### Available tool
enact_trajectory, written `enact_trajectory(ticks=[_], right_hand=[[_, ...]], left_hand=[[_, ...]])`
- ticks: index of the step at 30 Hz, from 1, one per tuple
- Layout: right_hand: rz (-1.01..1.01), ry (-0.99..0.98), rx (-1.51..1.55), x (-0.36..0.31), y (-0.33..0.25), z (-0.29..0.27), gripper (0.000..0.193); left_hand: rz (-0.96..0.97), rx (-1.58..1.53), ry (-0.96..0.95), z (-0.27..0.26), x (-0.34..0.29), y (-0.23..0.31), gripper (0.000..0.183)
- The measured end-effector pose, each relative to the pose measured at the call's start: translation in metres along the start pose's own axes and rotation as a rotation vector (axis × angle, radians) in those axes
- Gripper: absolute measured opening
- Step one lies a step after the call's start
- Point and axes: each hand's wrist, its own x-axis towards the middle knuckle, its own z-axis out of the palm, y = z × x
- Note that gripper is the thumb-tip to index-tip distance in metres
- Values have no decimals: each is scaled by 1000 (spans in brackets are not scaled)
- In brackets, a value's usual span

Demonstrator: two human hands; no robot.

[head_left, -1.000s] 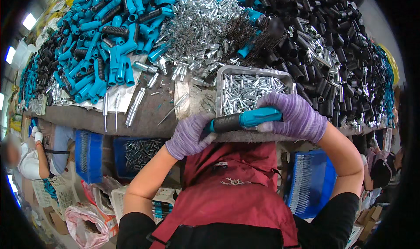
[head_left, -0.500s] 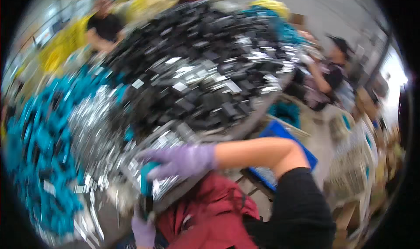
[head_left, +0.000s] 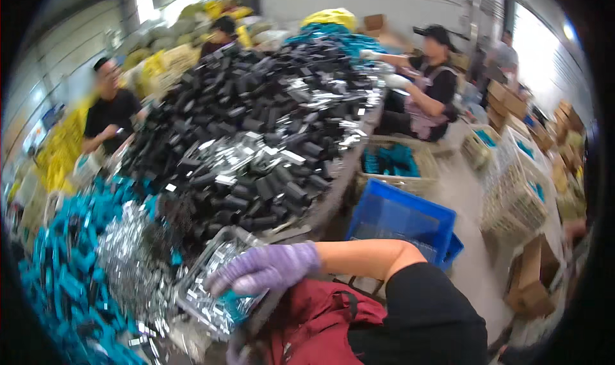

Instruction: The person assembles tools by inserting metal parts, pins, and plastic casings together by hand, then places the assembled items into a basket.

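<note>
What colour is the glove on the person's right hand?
The right hand wears a purple glove, clearest in the head view.

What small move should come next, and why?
Probably tilt the head down a little toward the left hand: only a blurred purple bit of it shows at the picture's lower edge, while the right hand grips a teal handle over the metal tray of small silver parts, and the handle's lower end is unclear.

One held teal part [head_left: 239, 306], one metal tray [head_left: 200, 262] and two blue bins [head_left: 410, 206] show.
</note>
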Motion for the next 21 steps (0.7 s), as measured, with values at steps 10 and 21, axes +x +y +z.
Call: enact_trajectory(ticks=[10,21], right_hand=[[257,-76,-96,3,15,-18,41],[-40,68,204,-11,20,6,51]], left_hand=[[414,662,-189,10,12,-23,52],[229,197,68,-8,-4,-6,71]])
